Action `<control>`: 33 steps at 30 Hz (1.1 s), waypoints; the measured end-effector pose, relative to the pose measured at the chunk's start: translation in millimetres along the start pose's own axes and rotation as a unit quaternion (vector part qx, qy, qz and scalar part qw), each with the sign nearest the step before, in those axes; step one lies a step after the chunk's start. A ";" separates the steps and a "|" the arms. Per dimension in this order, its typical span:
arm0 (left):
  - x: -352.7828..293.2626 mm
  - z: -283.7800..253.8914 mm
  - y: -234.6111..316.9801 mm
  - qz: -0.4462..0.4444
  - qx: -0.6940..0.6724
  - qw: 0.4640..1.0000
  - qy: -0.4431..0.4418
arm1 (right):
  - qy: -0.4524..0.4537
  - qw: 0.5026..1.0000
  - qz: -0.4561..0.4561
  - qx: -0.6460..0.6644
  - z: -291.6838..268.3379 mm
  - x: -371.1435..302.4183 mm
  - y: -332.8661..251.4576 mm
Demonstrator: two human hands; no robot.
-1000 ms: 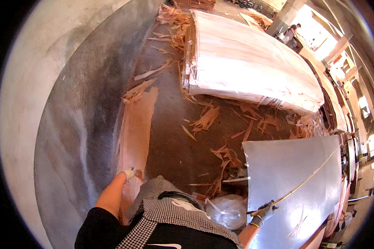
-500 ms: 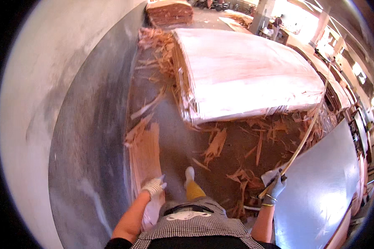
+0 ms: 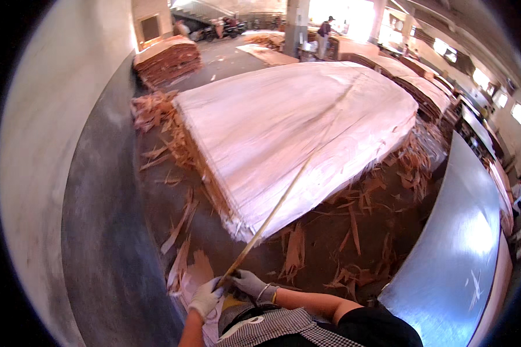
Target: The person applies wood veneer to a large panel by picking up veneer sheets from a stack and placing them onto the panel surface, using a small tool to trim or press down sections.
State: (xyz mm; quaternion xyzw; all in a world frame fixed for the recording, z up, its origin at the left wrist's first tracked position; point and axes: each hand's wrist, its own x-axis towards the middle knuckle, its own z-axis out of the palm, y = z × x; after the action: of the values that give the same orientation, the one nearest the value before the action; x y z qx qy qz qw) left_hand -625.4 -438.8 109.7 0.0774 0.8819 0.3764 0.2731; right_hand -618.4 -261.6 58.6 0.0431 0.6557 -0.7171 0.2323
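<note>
A long thin wooden stick (image 3: 283,199) slants from my waist out over a big stack of pale pinkish wood veneer sheets (image 3: 295,121). My left hand (image 3: 206,298), in a whitish glove, is closed at the stick's near end. Right beside it, my right hand (image 3: 250,284), gloved in grey with a band at the wrist, is closed around the stick too. The stick's far part crosses above the stack's top; whether it touches the sheets I cannot tell. My own body partly hides a smaller pile of veneer strips (image 3: 198,272) by my left hand.
Torn veneer scraps (image 3: 295,251) litter the floor around the stack. A smooth grey sheet-covered surface (image 3: 451,248) stands at the right, a dark-based wall (image 3: 107,208) at the left. Farther off are another veneer pile (image 3: 167,61), a pillar (image 3: 296,29) and a person (image 3: 325,36).
My right hand has swung leftward with the stick to meet my left hand, which has come onto the stick's near end. The view has turned, showing more of the far room.
</note>
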 end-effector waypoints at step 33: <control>497.8 -253.5 46.3 0.069 -0.103 0.989 -0.079 | 0.663 0.636 0.201 0.340 -145.7 296.0 63.3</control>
State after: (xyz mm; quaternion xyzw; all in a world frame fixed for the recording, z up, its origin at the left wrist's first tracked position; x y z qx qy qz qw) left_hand -1183.1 -393.5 75.5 0.1390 0.8067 0.4761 0.3213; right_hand -892.0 -205.6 -128.0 0.7133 0.3189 -0.6038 -0.1577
